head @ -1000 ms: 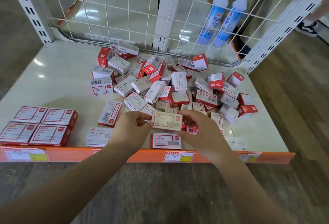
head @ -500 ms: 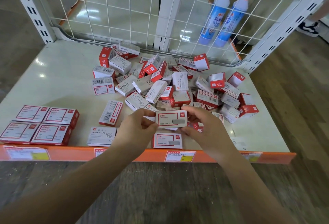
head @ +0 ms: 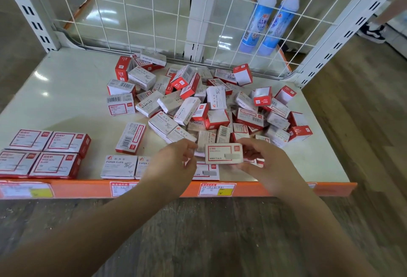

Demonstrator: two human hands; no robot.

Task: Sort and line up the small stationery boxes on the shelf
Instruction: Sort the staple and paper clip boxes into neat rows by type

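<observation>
Now my right hand (head: 262,162) pinches a light, stiff box (head: 223,153) by its end near the shelf's (head: 66,92) front edge, left hand (head: 176,162) loosely curled, empty.

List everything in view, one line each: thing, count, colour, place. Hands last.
Jumbled boxes: dozens, red and white, mid-shelf heap.
Lined-up boxes: four, red-framed, front left.
Paper clip boxes: two, white, front edge.
Held box: one, white with red frame, above a like box.
Bottles: two, blue with red caps, behind wire grid.
Shelf: one, cream, orange lip.
Left hand: beside held box.
Right hand: holds it.
</observation>
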